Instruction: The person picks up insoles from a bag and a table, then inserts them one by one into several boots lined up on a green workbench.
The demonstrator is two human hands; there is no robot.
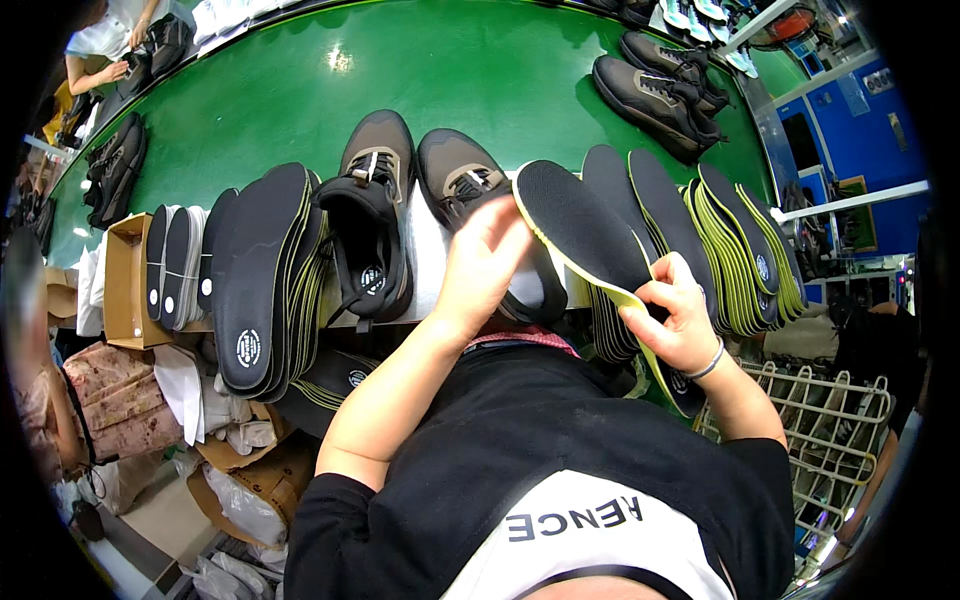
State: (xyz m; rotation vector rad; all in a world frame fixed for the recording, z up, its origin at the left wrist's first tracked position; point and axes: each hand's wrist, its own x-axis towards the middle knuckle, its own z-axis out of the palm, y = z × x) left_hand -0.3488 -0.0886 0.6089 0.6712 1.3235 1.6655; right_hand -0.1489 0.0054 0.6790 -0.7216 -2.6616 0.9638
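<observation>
My right hand (678, 316) pinches a black insole (585, 222) with a yellow-green underside near its middle, and the insole tilts upward to the left. Beside its raised front edge is my left hand (485, 262), fingers stretched out over a brown and black shoe (462, 165). Whether those fingertips touch the insole I cannot tell. The second shoe (375, 225) of the same kind stands just to the left, its opening facing me, with a printed insole (371, 280) visible inside.
Stacked insoles flank the shoes, one stack (262, 270) left and others (735, 250) right. A cardboard box (128, 285) stands at the left. More shoes (660, 95) rest on the green table (450, 60). A wire rack (815, 430) is at my right; a co-worker's hand (112, 72) shows far left.
</observation>
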